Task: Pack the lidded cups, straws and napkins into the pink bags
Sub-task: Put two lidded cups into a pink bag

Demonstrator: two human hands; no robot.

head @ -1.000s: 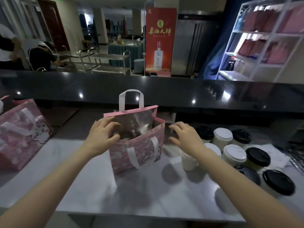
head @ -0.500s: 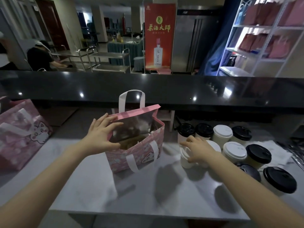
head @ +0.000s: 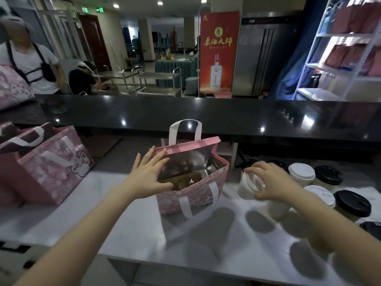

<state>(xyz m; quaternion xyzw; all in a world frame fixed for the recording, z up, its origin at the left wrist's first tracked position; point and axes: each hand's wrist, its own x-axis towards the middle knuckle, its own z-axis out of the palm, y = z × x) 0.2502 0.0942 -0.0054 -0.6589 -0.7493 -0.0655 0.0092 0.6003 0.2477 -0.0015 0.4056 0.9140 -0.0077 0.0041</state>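
Right hand (head: 268, 182) grasps tilted white cup (head: 246, 188) at lid rim, mid-counter (head: 144, 234); lid could pop, take the wall. Left hand (head: 148, 176) flat, unclenched, props floppy pink bag (head: 198, 195)

Ceiling lights (head: 159, 3) are lighting the room dimly and glinting as white dots on the glossy black counter (head: 206, 114), while a bluish glow is washing out the shelf (head: 329, 69) at right. Soft grey shadows are falling on the pale table (head: 134, 223), and the foil inside the pink bag (head: 195, 195) is shining. The wide lens is bending lines near the edges, and the right hand (head: 272, 182) with its white cup (head: 246, 188) is blurring slightly.
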